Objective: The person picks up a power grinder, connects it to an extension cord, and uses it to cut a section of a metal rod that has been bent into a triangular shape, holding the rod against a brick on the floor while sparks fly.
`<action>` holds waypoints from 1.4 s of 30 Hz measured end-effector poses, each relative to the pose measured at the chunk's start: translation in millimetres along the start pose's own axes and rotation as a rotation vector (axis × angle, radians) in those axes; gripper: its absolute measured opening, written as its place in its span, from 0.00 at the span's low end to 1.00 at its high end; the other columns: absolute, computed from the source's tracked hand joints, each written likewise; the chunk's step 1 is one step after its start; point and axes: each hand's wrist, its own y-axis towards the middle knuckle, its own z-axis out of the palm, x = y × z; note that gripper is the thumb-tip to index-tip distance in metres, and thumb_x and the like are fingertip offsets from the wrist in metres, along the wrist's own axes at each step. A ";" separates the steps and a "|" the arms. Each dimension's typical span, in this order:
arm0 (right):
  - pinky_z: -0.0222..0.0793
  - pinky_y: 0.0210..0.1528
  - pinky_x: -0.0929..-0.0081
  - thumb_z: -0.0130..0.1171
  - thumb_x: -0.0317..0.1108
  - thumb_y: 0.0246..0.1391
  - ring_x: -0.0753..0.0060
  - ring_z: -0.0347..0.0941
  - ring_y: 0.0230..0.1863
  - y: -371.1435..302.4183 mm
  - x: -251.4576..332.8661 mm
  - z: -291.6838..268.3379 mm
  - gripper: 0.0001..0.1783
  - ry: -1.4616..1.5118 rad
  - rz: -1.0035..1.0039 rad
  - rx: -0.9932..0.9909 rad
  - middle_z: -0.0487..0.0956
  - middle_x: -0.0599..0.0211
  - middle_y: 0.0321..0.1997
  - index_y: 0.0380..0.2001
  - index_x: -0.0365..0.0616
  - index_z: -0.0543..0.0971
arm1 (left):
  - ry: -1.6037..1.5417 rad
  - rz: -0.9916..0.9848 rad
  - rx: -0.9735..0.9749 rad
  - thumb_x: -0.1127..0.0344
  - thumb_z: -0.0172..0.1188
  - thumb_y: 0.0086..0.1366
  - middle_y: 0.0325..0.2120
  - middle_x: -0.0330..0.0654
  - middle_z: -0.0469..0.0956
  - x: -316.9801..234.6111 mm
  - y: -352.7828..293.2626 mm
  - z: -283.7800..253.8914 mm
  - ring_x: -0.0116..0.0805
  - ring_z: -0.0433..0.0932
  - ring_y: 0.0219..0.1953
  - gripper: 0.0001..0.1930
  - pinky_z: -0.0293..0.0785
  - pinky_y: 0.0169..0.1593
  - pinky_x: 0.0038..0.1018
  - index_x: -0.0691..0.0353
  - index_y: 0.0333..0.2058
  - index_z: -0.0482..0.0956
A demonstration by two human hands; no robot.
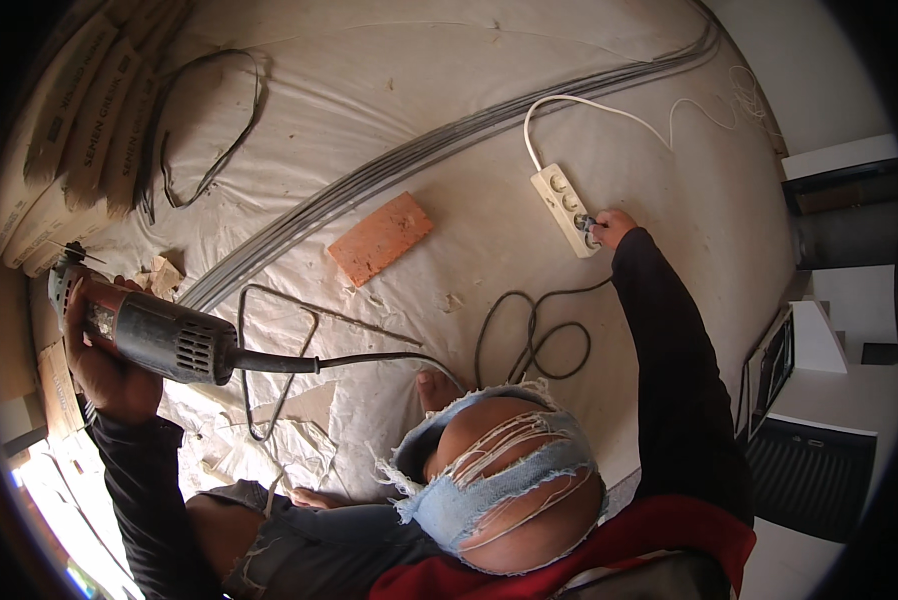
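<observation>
Apparently the plug [588, 224] is at the cream power strip [565, 212], toward two o'clock in your view, pinched in your right hand [614, 228]; whether it's seated, I can't tell. Best grip its body squarely, sparing the looped black cord [531, 340] toward four o'clock. Your left hand [109, 362] wraps the power tool [174, 335] at nine; hold its head clear of the bags [79, 130] at ten.

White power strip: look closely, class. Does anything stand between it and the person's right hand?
Nothing visible does. The right hand is at the near end of the power strip, pinching a dark plug at it; how far the plug is in cannot be seen. The brick lies off to the left, not between them.
</observation>
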 end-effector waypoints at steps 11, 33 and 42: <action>0.71 0.41 0.67 0.62 0.40 0.43 0.57 0.76 0.39 28.0 13.9 0.8 0.18 -0.144 0.109 -0.028 0.79 0.51 0.32 0.31 0.34 0.81 | -0.013 0.015 0.034 0.61 0.57 0.63 0.38 0.42 0.76 -1.4 -5.3 3.9 0.39 0.76 0.42 0.12 0.73 0.51 0.38 0.53 0.45 0.76; 0.71 0.49 0.60 0.62 0.37 0.45 0.49 0.75 0.46 30.6 51.1 4.3 0.16 -0.357 0.375 -0.064 0.79 0.49 0.42 0.36 0.38 0.79 | 0.083 0.107 0.065 0.64 0.53 0.63 0.27 0.37 0.75 31.1 0.9 44.6 0.32 0.75 0.32 0.05 0.74 0.41 0.31 0.57 0.35 0.71; 0.71 0.42 0.65 0.55 0.48 0.57 0.59 0.77 0.39 2.3 113.9 -12.6 0.20 0.014 -0.197 -0.497 0.79 0.58 0.39 0.36 0.40 0.75 | 0.305 0.101 -0.060 0.72 0.63 0.56 0.34 0.40 0.74 109.0 16.8 87.2 0.30 0.76 0.32 0.15 0.76 0.38 0.28 0.59 0.40 0.69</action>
